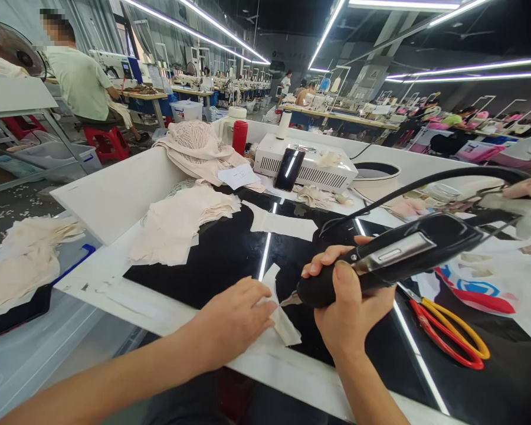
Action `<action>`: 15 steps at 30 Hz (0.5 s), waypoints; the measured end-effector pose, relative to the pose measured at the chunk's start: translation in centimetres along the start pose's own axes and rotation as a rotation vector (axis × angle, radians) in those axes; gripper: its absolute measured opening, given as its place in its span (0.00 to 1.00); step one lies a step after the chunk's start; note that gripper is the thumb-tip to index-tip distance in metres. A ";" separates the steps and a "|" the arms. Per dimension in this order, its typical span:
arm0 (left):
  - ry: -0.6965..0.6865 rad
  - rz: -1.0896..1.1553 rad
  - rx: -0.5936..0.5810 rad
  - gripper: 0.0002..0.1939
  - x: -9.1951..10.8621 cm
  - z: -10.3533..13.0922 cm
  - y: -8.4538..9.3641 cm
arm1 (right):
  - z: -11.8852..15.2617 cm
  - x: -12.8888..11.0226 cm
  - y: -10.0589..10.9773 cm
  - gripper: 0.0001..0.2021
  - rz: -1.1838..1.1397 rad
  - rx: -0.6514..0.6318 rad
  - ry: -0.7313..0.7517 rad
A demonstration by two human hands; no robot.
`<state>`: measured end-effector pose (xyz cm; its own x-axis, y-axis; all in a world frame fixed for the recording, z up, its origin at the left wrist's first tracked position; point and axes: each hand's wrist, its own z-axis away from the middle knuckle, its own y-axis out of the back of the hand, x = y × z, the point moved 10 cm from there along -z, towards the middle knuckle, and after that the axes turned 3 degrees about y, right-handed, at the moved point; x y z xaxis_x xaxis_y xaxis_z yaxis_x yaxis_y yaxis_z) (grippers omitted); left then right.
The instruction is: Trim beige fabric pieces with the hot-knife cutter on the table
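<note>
My left hand (236, 321) is bent over a narrow cream fabric strip (285, 324), its fingertips pinching the strip against the black tabletop (212, 283) near the front edge. Wrapped around a black corded hand tool (380, 260), my right hand (351, 295) points its thin metal tip at the strip, right beside my left fingertips. Whether the tip touches the fabric I cannot tell. Farther back lies another cream fabric piece (287, 225), flat. To the left is a stack of cream fabric pieces (181, 221).
Scissors with red and yellow handles (451, 333) lie right of my right hand. Behind are a phone (289, 169) leaning on a white vented box (307, 156) and a red bottle (239, 137). Another person's hand (528, 188) reaches in at the right edge.
</note>
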<state>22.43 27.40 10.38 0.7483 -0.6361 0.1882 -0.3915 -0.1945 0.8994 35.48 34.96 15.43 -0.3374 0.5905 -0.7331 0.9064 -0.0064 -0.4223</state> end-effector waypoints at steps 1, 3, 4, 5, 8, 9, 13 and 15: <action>-0.013 0.029 0.008 0.10 -0.6 -0.6 0.2 | 0.0 0.0 0.0 0.19 0.004 -0.007 0.002; -0.050 0.094 -0.015 0.11 -1.9 -1.8 0.0 | 0.1 0.1 0.1 0.19 0.010 -0.013 0.005; -0.086 0.122 -0.037 0.14 -2.3 -2.4 -0.2 | 0.1 0.2 0.1 0.19 0.011 -0.014 0.006; -0.125 0.143 -0.063 0.16 -2.6 -3.0 -0.6 | 0.1 0.3 0.1 0.19 0.008 -0.016 0.008; -0.217 0.172 -0.150 0.20 -3.1 -3.8 -2.2 | 0.2 0.4 0.1 0.18 0.006 -0.021 0.016; -0.229 0.174 -0.176 0.21 -3.3 -3.9 -2.7 | 0.3 0.4 0.1 0.18 0.006 -0.024 0.018; -0.219 0.180 -0.211 0.22 -4.3 -3.5 -3.7 | 0.4 0.5 0.0 0.18 -0.010 -0.033 0.030; -0.207 0.190 -0.194 0.22 -4.8 -3.2 -3.5 | 0.5 0.5 -0.1 0.18 -0.014 -0.038 0.036</action>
<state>21.89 33.49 7.62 0.5394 -0.7893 0.2932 -0.3892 0.0751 0.9181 35.09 34.83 14.86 -0.3419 0.6188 -0.7072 0.9107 0.0325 -0.4118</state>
